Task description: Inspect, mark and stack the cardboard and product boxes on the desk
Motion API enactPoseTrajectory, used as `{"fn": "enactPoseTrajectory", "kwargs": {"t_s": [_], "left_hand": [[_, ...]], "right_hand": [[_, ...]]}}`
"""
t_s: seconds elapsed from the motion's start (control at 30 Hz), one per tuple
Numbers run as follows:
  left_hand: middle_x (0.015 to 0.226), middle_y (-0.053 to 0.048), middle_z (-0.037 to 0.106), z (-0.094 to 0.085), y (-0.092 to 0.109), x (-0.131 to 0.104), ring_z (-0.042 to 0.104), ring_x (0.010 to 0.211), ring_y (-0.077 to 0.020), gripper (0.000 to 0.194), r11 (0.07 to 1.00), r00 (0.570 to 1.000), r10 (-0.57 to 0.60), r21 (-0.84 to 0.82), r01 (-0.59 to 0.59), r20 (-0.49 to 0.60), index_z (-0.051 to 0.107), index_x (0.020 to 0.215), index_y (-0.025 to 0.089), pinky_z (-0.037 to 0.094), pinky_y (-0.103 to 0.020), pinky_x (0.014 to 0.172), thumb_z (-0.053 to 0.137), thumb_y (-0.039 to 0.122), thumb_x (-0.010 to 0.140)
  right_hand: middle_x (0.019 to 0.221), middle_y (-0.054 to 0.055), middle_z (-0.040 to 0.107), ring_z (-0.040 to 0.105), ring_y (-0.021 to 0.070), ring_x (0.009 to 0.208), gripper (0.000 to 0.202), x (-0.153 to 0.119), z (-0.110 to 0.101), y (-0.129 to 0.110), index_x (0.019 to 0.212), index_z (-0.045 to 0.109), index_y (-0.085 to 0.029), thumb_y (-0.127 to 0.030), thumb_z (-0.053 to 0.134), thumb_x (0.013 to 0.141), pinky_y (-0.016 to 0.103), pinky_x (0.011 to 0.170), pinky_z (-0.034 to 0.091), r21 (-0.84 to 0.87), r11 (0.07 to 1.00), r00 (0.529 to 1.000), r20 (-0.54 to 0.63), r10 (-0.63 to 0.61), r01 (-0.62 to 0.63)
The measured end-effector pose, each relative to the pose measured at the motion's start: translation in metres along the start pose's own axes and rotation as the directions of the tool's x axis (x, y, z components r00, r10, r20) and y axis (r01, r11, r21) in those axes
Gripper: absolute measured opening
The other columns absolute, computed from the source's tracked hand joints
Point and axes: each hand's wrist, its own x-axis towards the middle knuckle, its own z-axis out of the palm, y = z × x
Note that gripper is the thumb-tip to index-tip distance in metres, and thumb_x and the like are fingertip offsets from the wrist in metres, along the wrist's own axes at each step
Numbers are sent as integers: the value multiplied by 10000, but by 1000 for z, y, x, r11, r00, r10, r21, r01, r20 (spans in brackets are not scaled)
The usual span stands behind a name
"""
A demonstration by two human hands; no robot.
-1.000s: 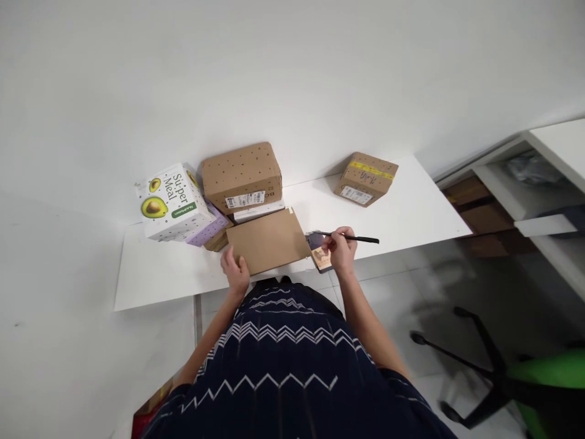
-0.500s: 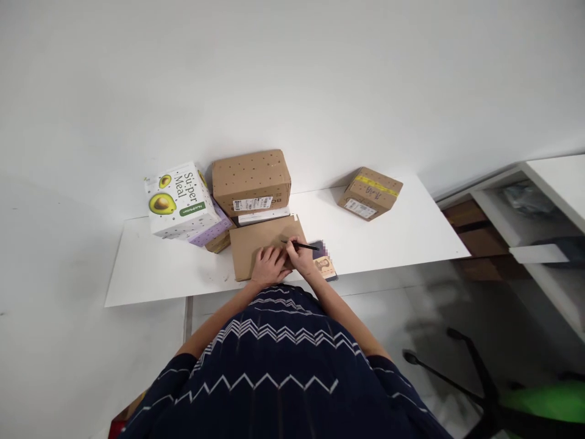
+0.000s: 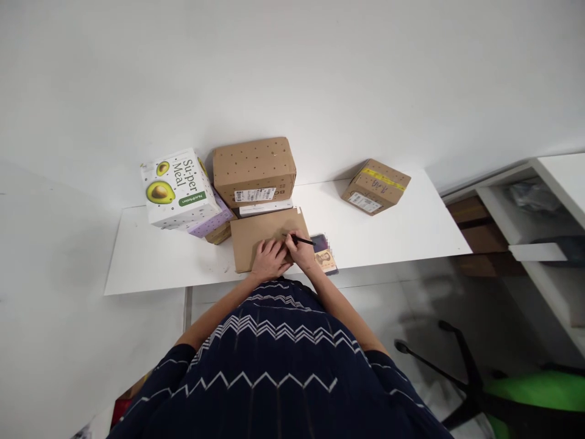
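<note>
A flat brown cardboard box (image 3: 249, 235) lies at the front of the white table. On its lower right part rests my left hand (image 3: 270, 258), fingers stretched out and holding nothing. Close beside it, my right hand (image 3: 299, 249) is closed around a black pen (image 3: 307, 241). The pen's tip points left, at the cardboard surface; whether it touches cannot be made out. Just right of that hand lies a dark phone-like object (image 3: 319, 243) with a yellowish picture card (image 3: 325, 260) on it.
Behind stand a large dotted carton (image 3: 251, 167) and a white avocado-printed box (image 3: 176, 201) over a purple box (image 3: 214, 223). A smaller taped carton (image 3: 381, 183) sits on the table (image 3: 420, 231) at right. Beyond are a shelf unit (image 3: 507, 207) and a green-seated chair (image 3: 534, 390).
The view has shifted slightly, so the table and boxes appear a little higher. My left hand stays on the cardboard; my right hand still holds the pen, with only a small movement.
</note>
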Motion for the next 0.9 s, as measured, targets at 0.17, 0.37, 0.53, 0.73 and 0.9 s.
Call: {"fn": "enactPoseTrajectory", "kwargs": {"t_s": [0.17,0.37,0.53,0.73,0.9], "left_hand": [[1368,-134,612,-2,0,1,512,1270,-323,517,1000,1000,-9,-7,9,19,621,1324,207,332,-519,1092,506,524,931],[1367,-133,613,-2,0,0,518,1269,-330,519,1000,1000,-8,-5,8,12,623,1331,219,345,-524,1085,519,525,925],[1373,-120,615,-2,0,0,522,1270,-323,517,1000,1000,-2,-2,2,-5,624,1333,233,347,-521,1081,504,539,934],[1369,-101,621,1,-6,-3,525,1272,-312,494,1000,999,24,-13,-25,-34,637,1313,269,343,-498,1085,528,550,922],[1362,-96,629,-3,-9,-3,537,1263,-311,478,999,1000,14,-36,-15,-15,655,1288,273,352,-503,1077,528,553,922]], "right_hand": [[770,55,649,598,198,716,221,1,0,-1,816,582,-216,-376,440,871,327,726,493,18,1000,1000,-11,9,-9],[760,43,643,596,195,710,213,0,1,0,806,575,-222,-400,472,859,329,717,489,88,996,999,-30,24,-21],[620,-19,584,567,158,590,250,3,-5,-2,801,531,-231,-467,483,868,276,602,477,389,897,949,-139,283,-210],[763,7,672,561,114,524,204,19,-50,30,854,480,-231,-419,422,904,233,527,452,503,782,811,-240,534,-367],[511,-3,555,605,175,596,153,2,-50,74,632,525,-204,-137,635,715,281,625,473,-191,773,739,226,635,-605]]}}
